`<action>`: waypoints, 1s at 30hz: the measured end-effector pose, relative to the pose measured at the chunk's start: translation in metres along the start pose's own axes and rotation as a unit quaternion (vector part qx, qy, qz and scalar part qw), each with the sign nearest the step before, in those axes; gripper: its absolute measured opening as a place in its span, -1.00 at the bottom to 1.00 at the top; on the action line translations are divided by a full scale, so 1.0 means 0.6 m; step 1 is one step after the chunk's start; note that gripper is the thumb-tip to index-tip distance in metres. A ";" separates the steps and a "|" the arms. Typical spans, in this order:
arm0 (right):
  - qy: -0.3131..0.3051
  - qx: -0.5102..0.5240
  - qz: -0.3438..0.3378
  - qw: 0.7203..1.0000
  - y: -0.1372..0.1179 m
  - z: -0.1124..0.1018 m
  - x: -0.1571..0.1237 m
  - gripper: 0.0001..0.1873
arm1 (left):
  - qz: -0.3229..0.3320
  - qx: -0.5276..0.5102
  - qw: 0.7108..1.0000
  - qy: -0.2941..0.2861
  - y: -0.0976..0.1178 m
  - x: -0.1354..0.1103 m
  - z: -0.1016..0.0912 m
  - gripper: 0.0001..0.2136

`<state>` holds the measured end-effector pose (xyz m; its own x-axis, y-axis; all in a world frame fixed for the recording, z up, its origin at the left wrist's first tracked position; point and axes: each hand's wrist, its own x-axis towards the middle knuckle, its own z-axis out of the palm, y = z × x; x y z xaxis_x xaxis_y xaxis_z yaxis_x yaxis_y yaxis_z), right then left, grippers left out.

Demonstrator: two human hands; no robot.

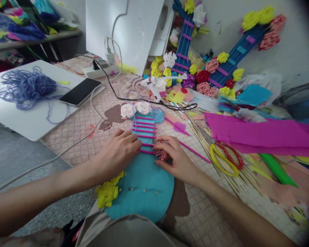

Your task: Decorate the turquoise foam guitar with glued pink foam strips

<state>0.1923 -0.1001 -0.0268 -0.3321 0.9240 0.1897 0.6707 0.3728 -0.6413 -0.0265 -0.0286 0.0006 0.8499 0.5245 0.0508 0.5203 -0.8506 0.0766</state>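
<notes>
A turquoise craft guitar (146, 181) lies in front of me, its round body toward my lap and its neck pointing away. Magenta sticks (144, 136) cross the neck like frets. My left hand (121, 151) is closed at the left edge of the neck, fingers curled over it. With thumb and fingers, my right hand (175, 157) pinches a dusty-pink paper flower (161, 152) against the neck's right edge. White paper flowers (136, 109) sit at the far end, and yellow paper flowers (108, 192) at the body's left side.
A white hot glue gun (154, 87) stands beyond the neck, its black cord crossing the table. Scissors (224, 159), thin wooden sticks (199, 133) and magenta paper (262, 133) lie right. At left are a phone (81, 92) and purple yarn (28, 87). Two decorated guitars (231, 58) lean behind.
</notes>
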 end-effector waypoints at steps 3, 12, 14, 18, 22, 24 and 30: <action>0.003 -0.015 -0.012 1.000 0.003 0.004 -0.001 -0.68 | -0.002 0.007 1.000 0.006 0.003 -0.001 0.006 -0.84; 0.006 -0.084 -0.057 0.995 -0.001 0.009 -0.005 -0.63 | -0.022 -0.057 0.996 0.059 -0.011 -0.015 -0.010 -0.86; -0.002 -0.106 -0.074 0.992 -0.005 0.008 -0.005 -0.60 | -0.021 -0.065 0.993 0.092 -0.016 -0.023 -0.011 -0.84; -0.014 -0.147 -0.092 0.985 -0.009 0.010 -0.005 -0.54 | 0.000 -0.067 0.992 0.108 -0.013 -0.037 -0.008 -0.84; -0.018 -0.171 -0.102 0.980 -0.007 0.013 -0.006 -0.52 | 0.012 -0.056 0.992 0.113 -0.006 -0.043 -0.007 -0.87; -0.014 -0.175 -0.106 0.979 -0.006 0.015 -0.007 -0.53 | 0.016 -0.050 0.991 0.122 -0.002 -0.044 -0.007 -0.87; 0.000 -0.180 -0.117 0.977 -0.003 0.023 -0.007 -0.55 | 0.028 -0.029 0.988 0.147 0.009 -0.048 -0.004 -0.85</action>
<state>0.1835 -0.1056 -0.0365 -0.5044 0.8095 0.3006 0.7658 0.5802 -0.2775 -0.0485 -0.0479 0.0022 0.8121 0.4720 0.3430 0.4600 -0.8796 0.1213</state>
